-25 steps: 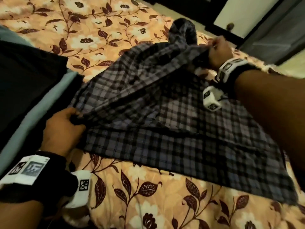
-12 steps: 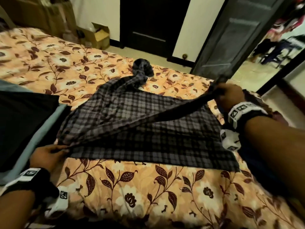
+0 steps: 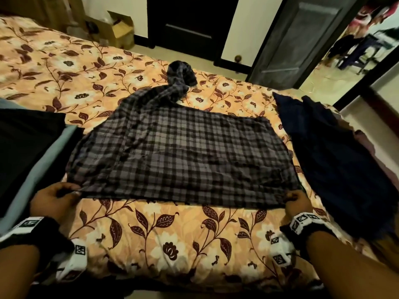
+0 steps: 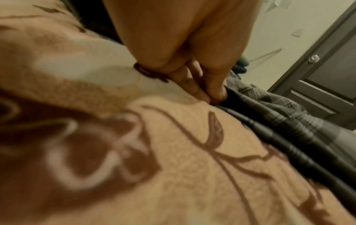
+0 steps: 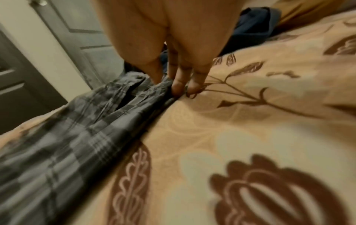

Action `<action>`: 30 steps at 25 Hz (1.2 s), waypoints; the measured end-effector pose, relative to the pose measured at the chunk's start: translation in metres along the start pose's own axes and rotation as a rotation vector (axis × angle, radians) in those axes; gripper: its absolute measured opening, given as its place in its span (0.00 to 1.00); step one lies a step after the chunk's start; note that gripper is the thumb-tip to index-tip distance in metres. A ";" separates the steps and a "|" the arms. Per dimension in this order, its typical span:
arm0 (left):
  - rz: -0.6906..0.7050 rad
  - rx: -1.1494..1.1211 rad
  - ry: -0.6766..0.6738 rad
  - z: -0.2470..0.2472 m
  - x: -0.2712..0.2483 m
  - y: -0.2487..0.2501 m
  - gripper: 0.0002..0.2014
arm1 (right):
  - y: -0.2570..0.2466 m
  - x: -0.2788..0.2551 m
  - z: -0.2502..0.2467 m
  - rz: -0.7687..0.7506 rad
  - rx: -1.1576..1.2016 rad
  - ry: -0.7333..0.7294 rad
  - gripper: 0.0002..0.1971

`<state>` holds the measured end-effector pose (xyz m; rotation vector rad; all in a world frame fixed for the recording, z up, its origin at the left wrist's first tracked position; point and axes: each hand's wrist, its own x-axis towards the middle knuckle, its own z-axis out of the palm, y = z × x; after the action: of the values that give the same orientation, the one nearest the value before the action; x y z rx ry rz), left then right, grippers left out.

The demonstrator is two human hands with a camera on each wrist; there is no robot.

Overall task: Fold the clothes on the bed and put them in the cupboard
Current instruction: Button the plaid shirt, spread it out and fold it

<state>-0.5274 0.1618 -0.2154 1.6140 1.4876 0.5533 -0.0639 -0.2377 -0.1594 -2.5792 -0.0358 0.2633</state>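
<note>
Left hand (image 3: 53,198) pinches plaid shirt (image 3: 181,156) near corner, right hand (image 3: 295,200) pinches the other; shirt flat on bed (image 3: 172,238) between and beyond them. Keep hem taut, straighten the twisted sleeve (image 3: 180,77) before folding.

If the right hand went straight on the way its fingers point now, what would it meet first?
Probably the dark blue garment: the right hand, pinching the plaid shirt at its near corner, points away along its right edge; depth is unclear.
</note>
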 end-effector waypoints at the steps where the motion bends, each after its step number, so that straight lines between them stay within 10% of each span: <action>1: -0.044 -0.039 -0.016 0.001 0.005 -0.005 0.08 | 0.000 0.003 0.000 0.061 0.066 0.008 0.12; 7: -0.159 -0.237 0.052 0.007 0.007 0.001 0.05 | -0.011 0.030 -0.009 0.199 0.270 0.081 0.37; 12: -0.103 -0.214 0.062 0.006 -0.016 0.021 0.05 | -0.007 0.040 -0.022 -0.081 0.439 0.311 0.35; 18: -0.162 -0.134 0.076 -0.004 -0.029 0.046 0.09 | 0.003 0.014 -0.012 -0.069 -0.205 0.008 0.38; 22: 0.105 0.253 0.177 -0.004 -0.039 0.087 0.10 | -0.039 0.003 -0.003 -0.490 -0.414 -0.030 0.33; 28: 0.414 0.247 -0.435 0.068 -0.069 0.114 0.13 | -0.134 0.002 0.046 -0.648 -0.458 -0.383 0.28; 30: 0.442 0.310 -0.448 0.082 -0.064 0.103 0.12 | -0.152 0.005 0.060 -0.610 -0.639 -0.443 0.24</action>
<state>-0.4157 0.0843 -0.1621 2.1617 0.9161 0.1724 -0.0663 -0.0768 -0.1317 -2.8859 -1.2155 0.6606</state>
